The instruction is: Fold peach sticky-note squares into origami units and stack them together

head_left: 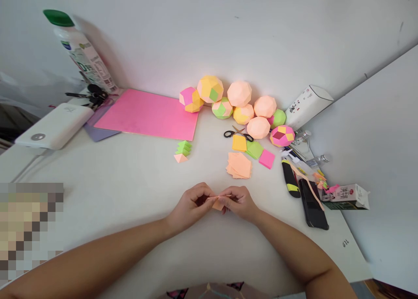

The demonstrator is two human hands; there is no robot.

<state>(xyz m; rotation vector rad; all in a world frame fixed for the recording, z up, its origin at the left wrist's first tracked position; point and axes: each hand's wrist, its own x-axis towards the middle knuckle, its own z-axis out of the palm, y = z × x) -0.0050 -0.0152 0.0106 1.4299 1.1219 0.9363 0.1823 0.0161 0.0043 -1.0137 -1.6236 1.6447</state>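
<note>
Between my two hands, low over the white table, is a small peach paper piece [218, 204] with a folded upper edge. My left hand [192, 206] pinches its left side between thumb and fingers. The right side is pinched by my right hand [241, 203], whose fingertips partly cover the paper. Beyond the hands lies a loose stack of peach paper squares [239, 165]. Yellow squares [239, 143], green squares [254, 149] and pink squares [267, 159] sit behind it. To the left stands a little row of folded green and peach units [183, 151].
Several faceted paper balls [239, 93] line the wall behind black scissors [238, 133]. A pink sheet [150, 114] lies left, near a white device [54, 125] and a bottle [81, 51]. At right are a utility knife [290, 179], a phone [312, 205] and a carton [346, 197].
</note>
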